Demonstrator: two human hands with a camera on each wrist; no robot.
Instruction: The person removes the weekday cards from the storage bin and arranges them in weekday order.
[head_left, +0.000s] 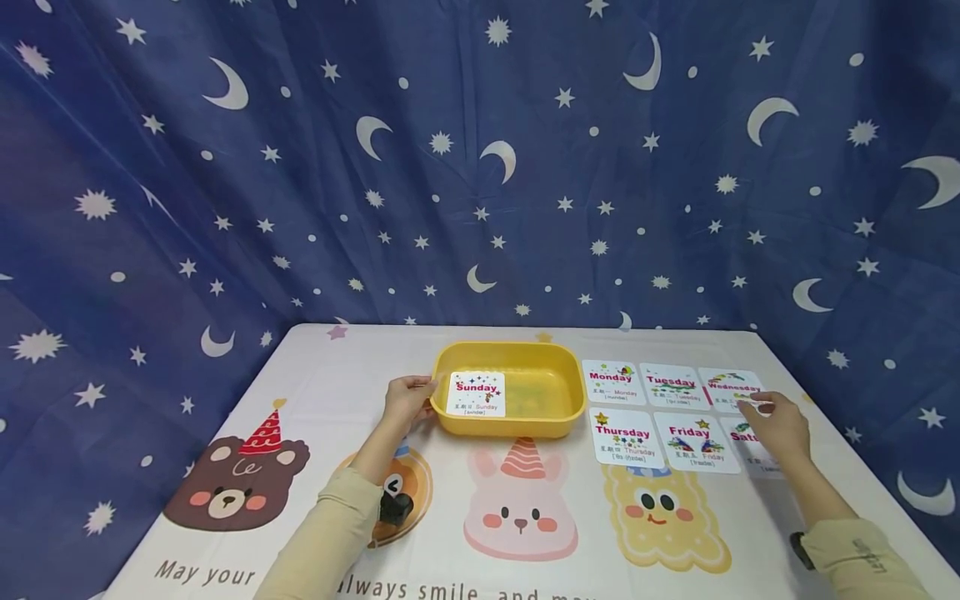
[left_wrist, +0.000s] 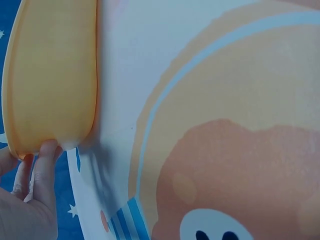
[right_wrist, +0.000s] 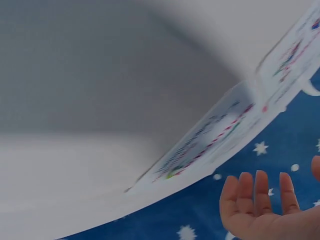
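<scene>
My left hand [head_left: 407,402] grips the left end of a yellow plastic basin [head_left: 508,427], its fingers on the outer wall, as the left wrist view shows too. A white Sunday card [head_left: 476,393] lies inside the basin at the left. My right hand [head_left: 782,429] is over the right end of the cards, its fingers extended and holding nothing in the right wrist view. Nearest to it are the Wednesday card [head_left: 729,388] and the Saturday card [head_left: 742,437], the latter partly hidden by the hand.
In two rows right of the basin lie the Monday [head_left: 613,383], Tuesday [head_left: 671,386], Thursday [head_left: 627,438] and Friday cards [head_left: 692,443]. The white tablecloth [head_left: 330,375] has printed cartoon faces. Behind the table hangs a blue curtain [head_left: 465,233] with moons and stars.
</scene>
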